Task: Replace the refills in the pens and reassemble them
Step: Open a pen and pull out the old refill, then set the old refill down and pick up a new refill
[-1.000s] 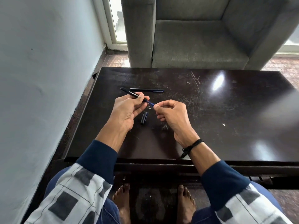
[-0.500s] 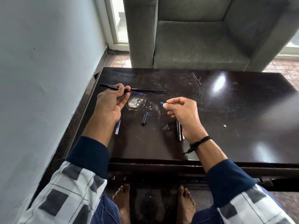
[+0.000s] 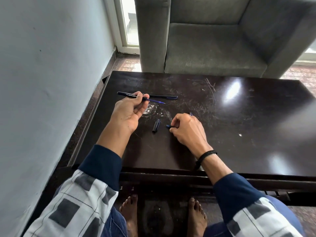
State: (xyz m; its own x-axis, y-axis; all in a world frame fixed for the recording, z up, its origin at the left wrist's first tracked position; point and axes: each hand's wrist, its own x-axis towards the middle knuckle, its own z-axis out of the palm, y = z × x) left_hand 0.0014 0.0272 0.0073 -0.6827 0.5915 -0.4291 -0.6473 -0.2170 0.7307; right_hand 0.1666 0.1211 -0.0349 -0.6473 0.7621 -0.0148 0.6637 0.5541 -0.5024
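Left grip: the left hand (image 3: 127, 113) is palm up, thumb and curled fingers closed round a black pen barrel (image 3: 127, 94), held above the table.
Barrel: its printed end sticks out past the thumb side, away from the right hand; it lies nearly level.
Refill: a thin blue refill (image 3: 155, 101) juts from the barrel's other end, beyond the fingertips, its tip pointing toward the right-hand side and clear of the table.
Right grip: the right hand (image 3: 187, 130) is knuckles up, fingers curled in tight, pinching a small blue piece (image 3: 168, 126) that pokes out on the side facing the left hand. I cannot tell whether it touches the table.
Behind the right hand: a thin blue tip (image 3: 190, 114) shows just past the knuckles; what it belongs to is hidden.
Between the grips: a black cap (image 3: 156, 125) lies on the table, just beside the pinched blue piece and apart from both hands.
Beyond the left grip: a second pen (image 3: 164, 96) lies flat on the table, just behind the held refill and roughly along it.
Surface: a dark, scratched, glossy table (image 3: 239, 117).
Wrist: a black wristband (image 3: 206, 154) on the right arm.
Further out: a grey armchair (image 3: 213, 48) beyond the table, a pale wall (image 3: 42, 82) outside the left arm, bare feet (image 3: 130, 212) below the table.
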